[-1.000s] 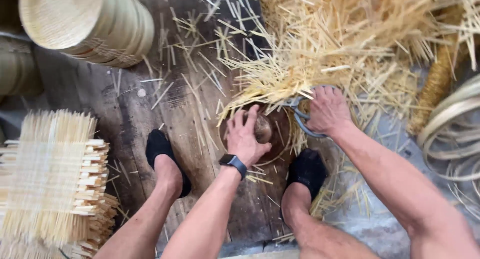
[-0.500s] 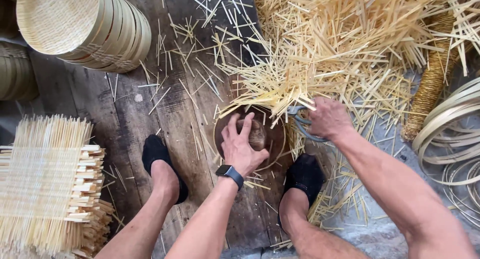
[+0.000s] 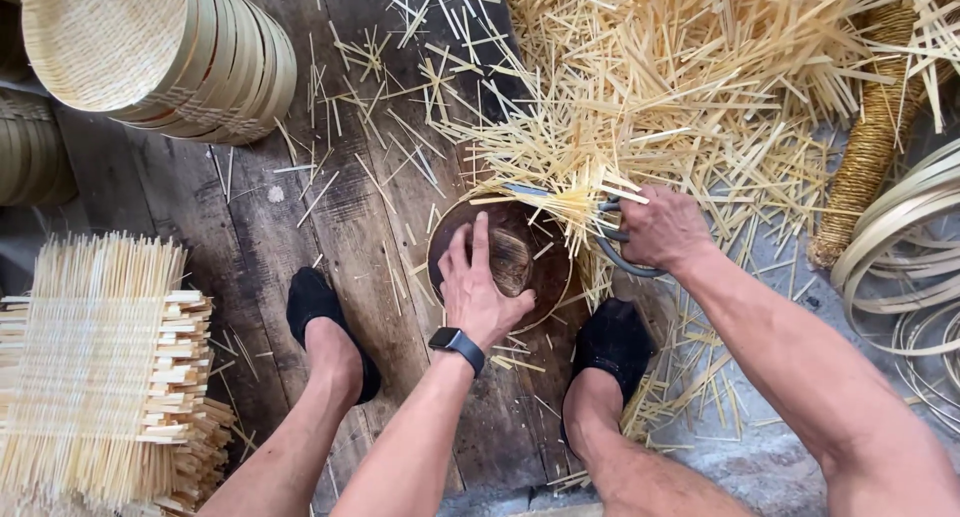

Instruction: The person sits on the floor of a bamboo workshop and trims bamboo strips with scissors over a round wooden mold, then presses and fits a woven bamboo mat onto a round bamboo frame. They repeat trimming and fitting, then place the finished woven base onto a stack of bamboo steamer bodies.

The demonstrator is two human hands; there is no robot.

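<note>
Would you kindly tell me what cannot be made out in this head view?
- Shears: the blades are buried under the strips, and the right hand covers part of the handles.
- Round piece: the left hand covers much of it.
- Basket stack: cut off by the top edge.
- Woven mats: cut off by the left and bottom edges.
- Hoops: cut off by the right edge.

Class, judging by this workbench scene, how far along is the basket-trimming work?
Done: finished baskets stacked top left, offcut strips heaped. In hand: left hand presses a round basket while right hand works shears at its rim. Left: woven mats piled, untrimmed.
</note>
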